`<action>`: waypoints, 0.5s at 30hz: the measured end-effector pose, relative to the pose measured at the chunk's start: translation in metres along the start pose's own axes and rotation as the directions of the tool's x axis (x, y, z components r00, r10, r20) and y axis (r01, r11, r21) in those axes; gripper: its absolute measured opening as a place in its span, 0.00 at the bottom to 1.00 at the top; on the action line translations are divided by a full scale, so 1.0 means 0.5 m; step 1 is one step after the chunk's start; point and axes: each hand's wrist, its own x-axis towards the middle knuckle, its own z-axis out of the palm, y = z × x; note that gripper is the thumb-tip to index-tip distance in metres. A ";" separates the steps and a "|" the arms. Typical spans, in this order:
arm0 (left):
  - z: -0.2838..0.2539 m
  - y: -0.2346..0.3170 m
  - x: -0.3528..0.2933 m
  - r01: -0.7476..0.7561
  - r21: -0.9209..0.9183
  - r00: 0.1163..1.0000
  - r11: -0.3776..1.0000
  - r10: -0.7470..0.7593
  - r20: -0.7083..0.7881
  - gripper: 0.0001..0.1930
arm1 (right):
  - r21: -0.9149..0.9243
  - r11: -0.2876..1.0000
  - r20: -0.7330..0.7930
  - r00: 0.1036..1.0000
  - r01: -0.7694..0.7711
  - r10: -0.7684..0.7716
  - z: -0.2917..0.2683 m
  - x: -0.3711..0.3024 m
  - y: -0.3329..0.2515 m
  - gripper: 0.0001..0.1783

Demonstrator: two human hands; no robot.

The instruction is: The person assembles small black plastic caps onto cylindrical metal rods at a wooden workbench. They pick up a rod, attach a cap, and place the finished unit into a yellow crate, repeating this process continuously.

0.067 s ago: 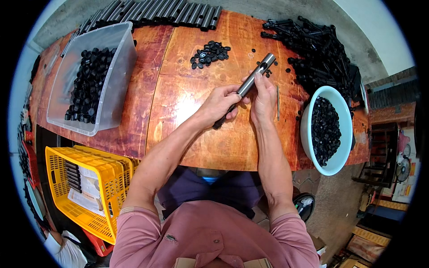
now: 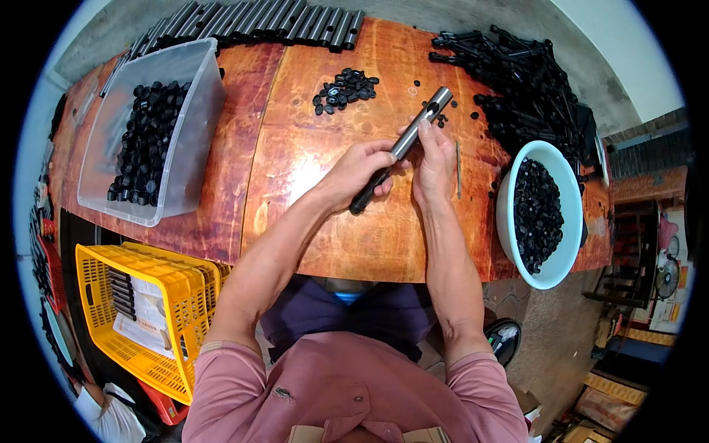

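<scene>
Over the middle of the table I hold a shiny metal tube (image 2: 408, 140) at a slant, with an oval hole near its upper right end. A black rod-like part (image 2: 362, 201) continues from its lower end. My left hand (image 2: 356, 171) is closed where the two meet, with the black part sticking out below the fingers. Closed along the metal tube is my right hand (image 2: 436, 166), its thumb lying just under the hole. The fingers hide how the two parts join.
Small black caps (image 2: 346, 90) lie in a pile beyond my hands. A clear bin (image 2: 210, 111) of black plugs stands left, a pale blue bowl (image 2: 566, 244) of black pieces right. Metal tubes (image 2: 295, 22) line the back, black parts (image 2: 528, 88) heap far right. A yellow crate (image 2: 185, 295) sits lower left.
More of the black part shows below my left hand now. Both hands stay closed in nearly the same place.
</scene>
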 end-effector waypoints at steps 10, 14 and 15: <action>-0.040 0.041 -0.011 -0.350 -0.304 0.934 0.886 0.303 -0.191 0.12 | -0.008 0.998 0.220 0.973 -0.070 0.070 0.058 -0.043 0.033 0.25; -0.081 0.063 -0.023 -0.499 -0.255 0.837 0.828 0.385 -0.389 0.13 | -0.188 0.981 0.342 0.934 -0.040 0.103 0.085 -0.075 0.040 0.22; -0.088 0.070 -0.027 -0.511 -0.237 0.819 0.826 0.386 -0.424 0.14 | -0.242 0.966 0.368 0.913 -0.088 0.176 0.089 -0.078 0.033 0.21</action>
